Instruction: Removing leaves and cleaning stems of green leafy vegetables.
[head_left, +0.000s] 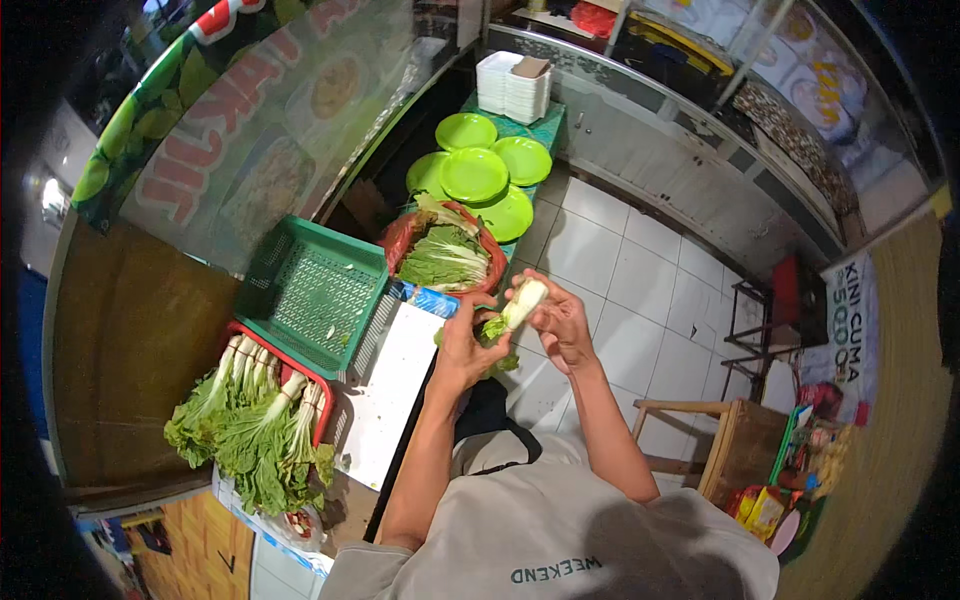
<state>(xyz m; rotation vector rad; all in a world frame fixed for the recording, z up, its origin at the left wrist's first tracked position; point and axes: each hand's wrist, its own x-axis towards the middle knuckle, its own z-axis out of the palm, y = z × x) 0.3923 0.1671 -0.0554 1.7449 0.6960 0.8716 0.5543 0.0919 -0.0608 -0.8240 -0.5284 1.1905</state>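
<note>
Both of my hands are on one leafy green vegetable (525, 301), held in front of me with its white stem end up and to the right. My left hand (466, 349) grips the leafy part, and my right hand (564, 319) has its fingers around the white stem. Green leaves hang below, partly hidden by my left hand. Just beyond is a red plastic bag (497, 262) that lies open around more leafy greens (444, 256). To the left, a red tray (327, 409) carries bundles of the same greens (262, 427), tied near their stems.
A green perforated basket (315, 296) with a few leaf scraps stands beside a white board (390, 390). Lime-green plates (474, 174) and stacked white foam boxes (513, 88) are farther back. At right are a wooden stool (720, 450) and a dark metal-legged stool (750, 322) on white floor tiles (645, 277).
</note>
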